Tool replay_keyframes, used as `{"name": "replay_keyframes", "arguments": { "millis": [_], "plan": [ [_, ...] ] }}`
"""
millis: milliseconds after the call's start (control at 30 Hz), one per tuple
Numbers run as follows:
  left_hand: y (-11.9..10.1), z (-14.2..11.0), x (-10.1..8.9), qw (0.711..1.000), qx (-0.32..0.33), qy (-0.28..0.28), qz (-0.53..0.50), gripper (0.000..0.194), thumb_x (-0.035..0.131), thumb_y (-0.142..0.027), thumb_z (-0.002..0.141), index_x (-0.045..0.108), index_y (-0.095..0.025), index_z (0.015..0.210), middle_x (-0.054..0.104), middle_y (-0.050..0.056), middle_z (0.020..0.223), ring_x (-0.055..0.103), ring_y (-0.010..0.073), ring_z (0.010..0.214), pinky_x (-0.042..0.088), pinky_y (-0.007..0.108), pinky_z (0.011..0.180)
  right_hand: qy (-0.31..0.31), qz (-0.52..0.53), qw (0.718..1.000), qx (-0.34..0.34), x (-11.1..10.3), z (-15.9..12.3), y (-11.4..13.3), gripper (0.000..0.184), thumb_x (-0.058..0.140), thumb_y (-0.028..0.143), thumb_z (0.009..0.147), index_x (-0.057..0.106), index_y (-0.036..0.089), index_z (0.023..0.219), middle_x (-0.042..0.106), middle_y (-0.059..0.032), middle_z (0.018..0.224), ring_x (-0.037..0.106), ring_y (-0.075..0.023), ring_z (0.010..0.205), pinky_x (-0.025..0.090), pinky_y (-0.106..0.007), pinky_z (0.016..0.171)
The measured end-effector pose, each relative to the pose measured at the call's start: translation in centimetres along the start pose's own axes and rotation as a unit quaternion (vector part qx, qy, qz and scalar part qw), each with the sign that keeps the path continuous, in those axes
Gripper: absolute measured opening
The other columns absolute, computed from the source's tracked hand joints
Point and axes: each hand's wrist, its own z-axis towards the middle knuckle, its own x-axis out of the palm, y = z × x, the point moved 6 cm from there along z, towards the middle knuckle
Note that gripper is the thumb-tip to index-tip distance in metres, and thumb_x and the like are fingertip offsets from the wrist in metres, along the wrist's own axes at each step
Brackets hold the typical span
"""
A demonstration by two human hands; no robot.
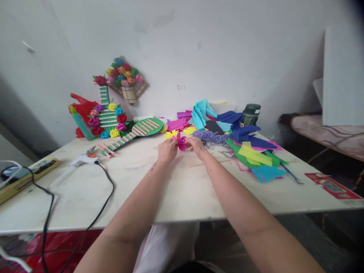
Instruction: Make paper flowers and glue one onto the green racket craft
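Above the table, a magenta paper flower (181,141) is between my two hands. My left hand (167,151) is closed, its thumb and fingers pinching the flower from the left. My right hand (196,146) has its fingers drawn together at the flower's right edge, at a petal; the fingertips are small and partly hidden. Just behind my left hand is a yellow paper flower (171,134). A bundle of purple yarn (212,137) lies beyond my right hand. Near my right wrist, a thin wooden stick (224,161) rests on the tabletop.
Crepe paper sheets (253,155) pile up at the right, near a dark bottle (250,114). A green guitar-shaped craft (148,126) and a flower-trimmed craft (109,119) are at the left. A white glue gun (85,159) trails a black cord (112,185) towards a power strip (31,176).
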Motion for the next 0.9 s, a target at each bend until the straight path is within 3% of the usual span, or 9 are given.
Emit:
{"name": "replay_keyframes", "arguments": {
  "millis": [200,367,467,533,600,733,833,900],
  "plan": [
    [-0.7,-0.1,0.1,1.000,0.022,-0.002,-0.020,0.022,0.047,-0.024,0.082,0.067,-0.023,0.093,0.063,0.009,0.091,0.057,0.0201,0.088,0.040,0.027,0.070,-0.049,-0.158,0.985,-0.051,-0.3,0.6,-0.3,0.023,0.062,0.040,0.065,0.067,0.017,0.065,0.060,0.0007,0.058,0.057,-0.0147,0.065,0.042,-0.023,0.061],
    [-1.0,-0.7,-0.8,0.989,0.029,-0.050,-0.139,0.020,0.057,-0.034,0.077,0.066,-0.020,0.088,0.063,0.009,0.092,0.056,0.0218,0.092,0.041,0.029,0.078,-0.067,-0.073,0.994,-0.048,-0.7,1.1,-1.2,0.018,0.058,0.029,0.066,0.069,0.014,0.070,0.064,-0.0002,0.063,0.057,-0.0132,0.065,0.043,-0.023,0.065],
    [0.7,-0.7,-1.8,0.949,-0.042,-0.120,-0.287,0.025,0.055,-0.041,0.077,0.063,-0.019,0.085,0.063,0.008,0.091,0.056,0.0191,0.091,0.042,0.027,0.078,-0.081,-0.012,0.996,-0.042,-1.0,1.0,-1.2,0.017,0.057,0.026,0.066,0.068,0.013,0.070,0.064,-0.0005,0.063,0.058,-0.0126,0.064,0.044,-0.023,0.066],
    [2.8,-0.6,-1.9,0.897,-0.135,-0.174,-0.384,0.030,0.050,-0.045,0.079,0.061,-0.019,0.088,0.063,0.007,0.095,0.057,0.0173,0.092,0.044,0.025,0.074,-0.085,0.011,0.996,-0.035,-1.1,0.9,-1.0,0.017,0.058,0.026,0.067,0.068,0.013,0.071,0.064,-0.0001,0.063,0.059,-0.0124,0.064,0.044,-0.023,0.065],
    [4.8,-0.4,-0.9,0.836,-0.223,-0.184,-0.467,0.033,0.050,-0.048,0.078,0.059,-0.018,0.087,0.064,0.007,0.094,0.058,0.0169,0.091,0.045,0.025,0.075,-0.079,0.031,0.996,-0.024,-1.0,0.8,-0.9,0.015,0.059,0.025,0.068,0.067,0.014,0.073,0.065,0.0002,0.063,0.060,-0.0119,0.064,0.044,-0.022,0.062],
    [5.9,-0.2,2.5,0.665,-0.344,-0.073,-0.659,0.044,0.041,-0.057,0.080,0.056,-0.016,0.087,0.064,0.010,0.086,0.062,0.0166,0.079,0.048,0.031,0.073,-0.048,0.075,0.996,-0.002,-0.3,0.7,-0.8,0.010,0.060,0.021,0.070,0.065,0.014,0.074,0.065,0.0005,0.063,0.062,-0.0101,0.060,0.042,-0.018,0.054],
    [4.2,-0.5,3.9,0.535,-0.361,0.012,-0.764,0.050,0.036,-0.062,0.081,0.055,-0.016,0.088,0.064,0.011,0.086,0.063,0.0198,0.081,0.050,0.035,0.074,-0.028,0.117,0.993,0.010,0.2,0.6,-0.9,0.008,0.063,0.021,0.069,0.063,0.014,0.071,0.062,0.0019,0.057,0.060,-0.0095,0.053,0.044,-0.018,0.050],
    [2.7,-0.7,4.0,0.479,-0.343,0.057,-0.806,0.053,0.032,-0.063,0.082,0.056,-0.016,0.092,0.064,0.011,0.090,0.063,0.0212,0.085,0.051,0.037,0.076,-0.015,0.144,0.989,0.014,0.5,0.5,-0.9,0.009,0.065,0.022,0.068,0.062,0.014,0.069,0.060,0.0027,0.052,0.059,-0.0100,0.050,0.046,-0.020,0.050]
  ]
}}
